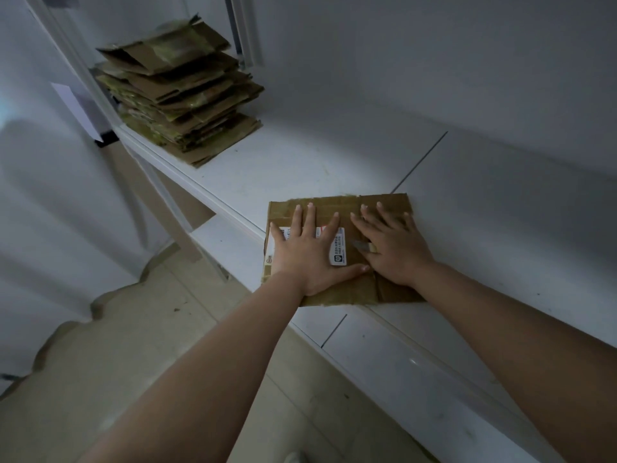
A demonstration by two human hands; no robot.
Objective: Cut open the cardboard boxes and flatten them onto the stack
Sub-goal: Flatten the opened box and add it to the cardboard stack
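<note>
A flattened brown cardboard box [337,208] with a white shipping label [339,248] lies on the white counter [300,162], near its front edge. My left hand [307,252] presses flat on the box's left half, fingers spread over the label. My right hand [394,245] presses on the right half with straight fingers. Its thumb is tucked in and pins a small grey cutter blade [360,245] against the hand. The stack of flattened boxes [180,91] stands at the counter's far left, well away from both hands.
A white wall rises behind the counter. A dark seam [420,162] crosses the countertop behind the box. White frame posts [243,31] stand beside the stack. Below the counter edge lie a beige tiled floor [167,312] and a lower shelf.
</note>
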